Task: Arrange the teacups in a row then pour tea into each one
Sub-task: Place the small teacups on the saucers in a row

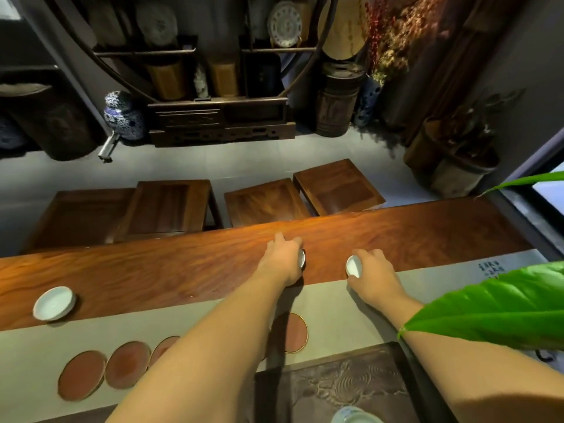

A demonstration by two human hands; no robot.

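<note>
**Both hands on cups at the middle of the table**

A long wooden table (152, 270) ran across the view, its grain glowing orange under the light. Along its near side lay a grey cloth runner (329, 303), with blue writing at its far right end. Beyond the table stood four low wooden stools (171, 209) on a pale floor. A dark carved tray (351, 383) sat at the near edge, overlapping the runner, and a broad green leaf (494, 309) crossed the right forearm.

On the runner lay round reddish coasters (81, 375) in a row of three at the left, touching or nearly touching, the third partly hidden by the left arm. A fourth coaster (294, 332) lay apart to the right, partly covered by the same arm.

The left hand (282, 261) reached out over the bare wood, its fingers curled around a small white cup (302, 258), of which only the rim showed at the hand's right side. The right hand (370, 277) rested at the border of wood and runner, thumb and fingers closed on the rim of a second cup (354, 266), its white inside facing the camera. The two cups were near each other but apart. A third cup (55, 302), wide and shallow-looking, stood alone on the wood at the far left, well away from both hands. The rim of some pale vessel (354, 416) showed at the bottom edge; what it was could not be told.
</note>
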